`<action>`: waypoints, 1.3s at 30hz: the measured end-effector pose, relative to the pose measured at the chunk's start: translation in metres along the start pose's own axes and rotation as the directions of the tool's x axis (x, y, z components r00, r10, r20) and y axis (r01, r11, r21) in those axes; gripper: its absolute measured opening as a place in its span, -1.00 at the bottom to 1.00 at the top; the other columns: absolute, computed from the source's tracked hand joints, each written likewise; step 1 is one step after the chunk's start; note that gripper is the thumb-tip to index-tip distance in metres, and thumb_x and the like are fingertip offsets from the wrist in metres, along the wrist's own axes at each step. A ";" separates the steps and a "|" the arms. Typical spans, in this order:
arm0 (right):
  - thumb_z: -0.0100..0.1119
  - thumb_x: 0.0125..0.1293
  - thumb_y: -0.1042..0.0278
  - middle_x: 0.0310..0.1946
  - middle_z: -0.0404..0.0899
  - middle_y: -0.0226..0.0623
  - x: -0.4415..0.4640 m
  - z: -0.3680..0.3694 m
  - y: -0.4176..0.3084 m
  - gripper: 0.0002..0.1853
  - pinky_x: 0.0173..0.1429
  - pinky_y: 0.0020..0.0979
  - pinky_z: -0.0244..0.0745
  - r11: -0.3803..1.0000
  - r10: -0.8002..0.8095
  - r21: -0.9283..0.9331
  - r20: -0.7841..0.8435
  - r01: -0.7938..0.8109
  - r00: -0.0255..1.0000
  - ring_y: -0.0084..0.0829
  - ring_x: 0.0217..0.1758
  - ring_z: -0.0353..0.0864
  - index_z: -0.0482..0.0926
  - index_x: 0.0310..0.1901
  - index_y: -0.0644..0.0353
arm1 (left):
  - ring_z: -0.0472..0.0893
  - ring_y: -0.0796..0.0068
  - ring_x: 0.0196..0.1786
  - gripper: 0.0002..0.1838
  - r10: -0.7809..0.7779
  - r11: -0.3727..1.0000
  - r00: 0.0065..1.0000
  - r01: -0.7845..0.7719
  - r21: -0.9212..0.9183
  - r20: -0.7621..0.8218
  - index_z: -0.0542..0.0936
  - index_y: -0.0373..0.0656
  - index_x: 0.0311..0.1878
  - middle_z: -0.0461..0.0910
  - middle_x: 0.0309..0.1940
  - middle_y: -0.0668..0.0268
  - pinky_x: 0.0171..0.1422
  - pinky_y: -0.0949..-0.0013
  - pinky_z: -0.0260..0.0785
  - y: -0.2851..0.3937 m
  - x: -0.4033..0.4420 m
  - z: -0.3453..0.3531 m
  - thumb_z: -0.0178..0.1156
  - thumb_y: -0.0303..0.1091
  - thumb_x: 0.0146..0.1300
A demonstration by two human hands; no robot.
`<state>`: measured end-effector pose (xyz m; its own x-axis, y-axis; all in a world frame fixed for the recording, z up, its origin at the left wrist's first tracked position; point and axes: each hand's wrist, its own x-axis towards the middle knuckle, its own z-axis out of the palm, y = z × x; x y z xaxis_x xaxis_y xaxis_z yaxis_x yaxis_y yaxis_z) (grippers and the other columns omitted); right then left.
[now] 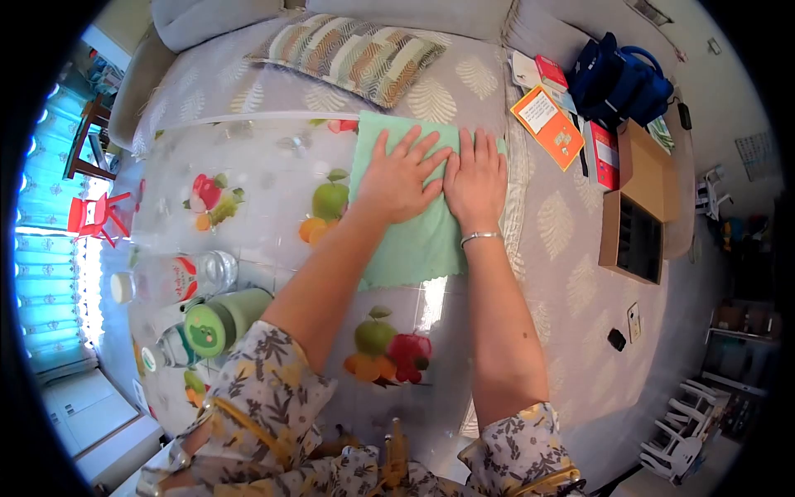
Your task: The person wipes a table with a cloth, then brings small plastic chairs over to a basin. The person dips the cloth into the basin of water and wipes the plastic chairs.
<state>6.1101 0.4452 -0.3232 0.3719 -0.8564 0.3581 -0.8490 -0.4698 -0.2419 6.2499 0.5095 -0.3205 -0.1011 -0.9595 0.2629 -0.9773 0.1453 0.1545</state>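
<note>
A light green cloth (410,253) with zigzag edges lies spread on the table, which has a clear cover printed with fruit (331,201). My left hand (400,178) rests flat on the cloth's upper middle, fingers spread. Beside it, my right hand (478,182) presses flat near the cloth's right edge, fingers stretched out and fairly close together. The two hands nearly touch at the left fingertips and right thumb. A bracelet (482,237) circles my right wrist. Neither hand grips anything that I can see.
At the left stand a large clear bottle (178,277), a green flask (240,315) and a smaller bottle (170,348). Behind lies a striped pillow (352,58) on the sofa. To the right are a blue bag (621,83), an orange book (548,127) and an open cardboard box (611,228).
</note>
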 end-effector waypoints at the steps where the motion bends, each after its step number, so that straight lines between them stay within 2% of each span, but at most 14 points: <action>1: -0.11 0.43 0.12 0.42 0.29 -0.12 -0.007 -0.002 -0.004 -0.48 0.56 -0.07 -0.03 1.000 0.015 0.004 0.027 -0.015 1.000 -0.14 0.53 0.15 0.40 0.35 0.12 | 0.10 0.25 0.57 -0.45 -0.018 1.000 0.999 0.019 0.024 -0.028 0.39 0.23 0.41 0.23 0.49 0.36 0.57 -0.23 -0.18 0.001 -0.002 -0.001 -0.02 0.03 0.37; 5: -0.11 0.43 0.16 0.43 0.28 -0.16 -0.038 -0.009 -0.022 -0.48 0.56 -0.09 -0.03 1.000 -0.017 0.007 0.056 0.016 0.998 -0.16 0.54 0.13 0.37 0.37 0.15 | 0.09 0.21 0.57 -0.47 -0.072 0.997 0.997 0.073 0.035 -0.019 0.40 0.26 0.41 0.22 0.50 0.35 0.56 -0.29 -0.21 0.010 -0.033 -0.012 -0.04 -0.01 0.38; 7: -0.11 0.43 0.17 0.43 0.27 -0.17 -0.059 -0.019 -0.036 -0.48 0.56 -0.09 -0.02 0.999 -0.049 0.020 0.082 0.048 0.995 -0.16 0.54 0.13 0.36 0.37 0.15 | 0.04 0.16 0.58 -0.45 -0.116 0.993 0.992 0.115 0.014 0.041 0.33 0.26 0.45 0.17 0.51 0.33 0.56 -0.28 -0.18 0.018 -0.061 -0.024 -0.03 -0.04 0.38; 11: -0.09 0.42 0.22 0.44 0.26 -0.17 -0.109 -0.049 -0.064 -0.48 0.56 -0.08 0.01 0.993 -0.100 0.079 0.169 0.088 0.981 -0.16 0.54 0.14 0.35 0.38 0.17 | 0.05 0.10 0.57 -0.44 -0.174 0.984 0.982 0.176 -0.028 0.072 0.36 0.18 0.43 0.18 0.50 0.25 0.55 -0.27 -0.16 0.041 -0.124 -0.049 0.03 -0.12 0.34; 16: -0.09 0.43 0.22 0.46 0.24 -0.20 -0.189 -0.085 -0.084 -0.48 0.57 -0.08 -0.02 0.979 -0.176 0.140 0.241 0.145 0.955 -0.20 0.56 0.10 0.33 0.40 0.09 | 0.05 0.07 0.57 -0.43 -0.248 0.965 0.963 0.255 -0.056 0.110 0.38 0.02 0.41 0.18 0.49 0.15 0.56 -0.20 -0.15 0.089 -0.208 -0.077 0.05 -0.16 0.32; 21: -0.09 0.42 0.22 0.48 0.20 -0.22 -0.288 -0.130 -0.085 -0.46 0.59 -0.07 -0.08 0.973 -0.206 0.169 0.323 0.157 0.924 -0.20 0.58 0.07 0.32 0.41 0.10 | 0.05 0.11 0.58 -0.40 -0.292 0.939 0.945 0.313 -0.143 0.147 0.34 -0.01 0.43 0.16 0.50 0.15 0.59 -0.14 -0.20 0.153 -0.297 -0.095 0.06 -0.15 0.32; 26: -0.07 0.41 0.20 0.48 0.19 -0.20 -0.389 -0.173 -0.089 -0.45 0.58 -0.04 -0.10 0.975 -0.210 0.145 0.370 0.167 0.905 -0.15 0.58 0.06 0.31 0.41 0.15 | 0.02 0.16 0.59 -0.37 -0.204 0.952 0.956 0.244 -0.187 0.209 0.31 0.01 0.45 0.13 0.52 0.17 0.61 -0.11 -0.24 0.205 -0.389 -0.106 0.08 -0.10 0.32; 30: -0.06 0.40 0.21 0.48 0.19 -0.16 -0.443 -0.191 -0.117 -0.43 0.57 -0.01 -0.10 0.967 -0.248 0.160 0.436 0.196 0.865 -0.11 0.57 0.06 0.29 0.41 0.18 | 0.01 0.18 0.60 -0.36 -0.181 0.937 0.947 0.249 -0.246 0.266 0.32 0.01 0.44 0.12 0.53 0.18 0.61 -0.12 -0.24 0.214 -0.450 -0.131 0.10 -0.03 0.31; 33: -0.03 0.39 0.20 0.47 0.19 -0.12 -0.467 -0.191 -0.146 -0.41 0.57 0.01 -0.10 0.948 -0.311 0.206 0.450 0.242 0.837 -0.09 0.57 0.07 0.27 0.42 0.21 | 0.02 0.20 0.59 -0.35 -0.212 0.937 0.935 0.277 -0.214 0.284 0.34 0.04 0.44 0.12 0.53 0.22 0.61 -0.12 -0.24 0.207 -0.496 -0.143 0.12 0.00 0.30; 39: 0.03 0.37 0.16 0.46 0.20 -0.11 -0.503 -0.185 -0.212 -0.39 0.55 0.02 -0.04 0.866 -0.497 0.332 0.475 0.375 0.726 -0.11 0.56 0.09 0.27 0.39 0.24 | 0.02 0.28 0.60 -0.36 -0.399 0.874 0.856 0.463 -0.145 0.330 0.32 0.19 0.45 0.12 0.54 0.29 0.62 -0.14 -0.30 0.188 -0.579 -0.177 0.12 0.03 0.30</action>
<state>6.0338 1.0150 -0.2848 0.8704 -0.4900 -0.0483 -0.4707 -0.7991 -0.3741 6.1578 1.1347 -0.2750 0.2415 -0.9585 -0.1512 -0.8741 -0.2825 0.3951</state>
